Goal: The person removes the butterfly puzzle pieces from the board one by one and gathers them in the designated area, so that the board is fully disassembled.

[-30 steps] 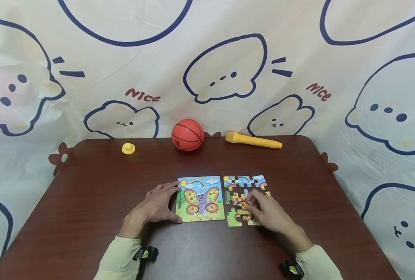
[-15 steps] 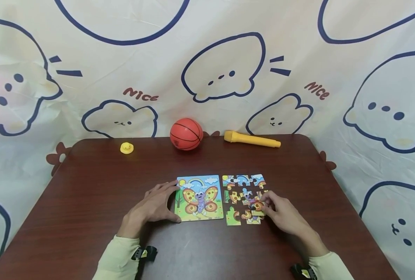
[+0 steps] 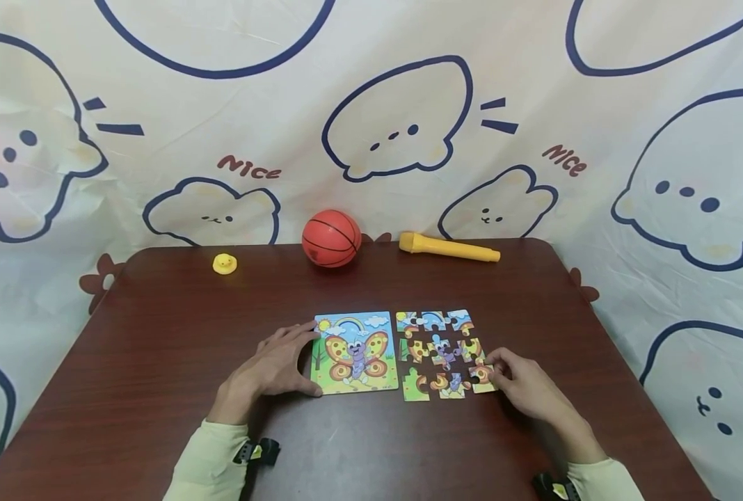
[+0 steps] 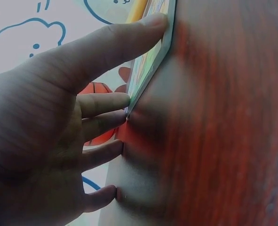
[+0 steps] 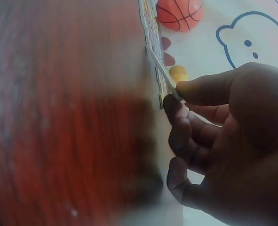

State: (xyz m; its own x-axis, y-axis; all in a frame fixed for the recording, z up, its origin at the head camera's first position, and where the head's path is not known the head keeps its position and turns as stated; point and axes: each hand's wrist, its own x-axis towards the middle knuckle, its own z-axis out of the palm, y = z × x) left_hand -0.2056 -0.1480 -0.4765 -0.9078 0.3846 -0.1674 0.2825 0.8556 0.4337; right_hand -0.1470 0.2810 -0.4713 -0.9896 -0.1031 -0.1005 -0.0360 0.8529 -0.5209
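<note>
My left hand point(image 3: 277, 369) rests at the left side of a square butterfly picture board point(image 3: 355, 353). In the left wrist view its thumb and fingers are spread, and the thumb and index finger touch the board's edge. My right hand point(image 3: 528, 383) pinches a jigsaw puzzle piece point(image 3: 483, 378) between thumb and index finger, at the lower right of the other puzzle pieces point(image 3: 437, 351). The right wrist view shows that piece point(image 5: 163, 70) tilted, with its near end raised off the table. The other pieces lie in loose rows with gaps between them, right of the board.
On the brown table point(image 3: 177, 334), a yellow toy duck point(image 3: 224, 264), a red toy basketball point(image 3: 331, 239) and a yellow toy microphone point(image 3: 449, 247) stand along the back edge. Behind them hangs a white curtain point(image 3: 271, 125) with cartoon drawings.
My right hand has moved rightward with the puzzle piece, from over the middle pieces to the lower right corner of the group. The left hand stays at the board's edge.
</note>
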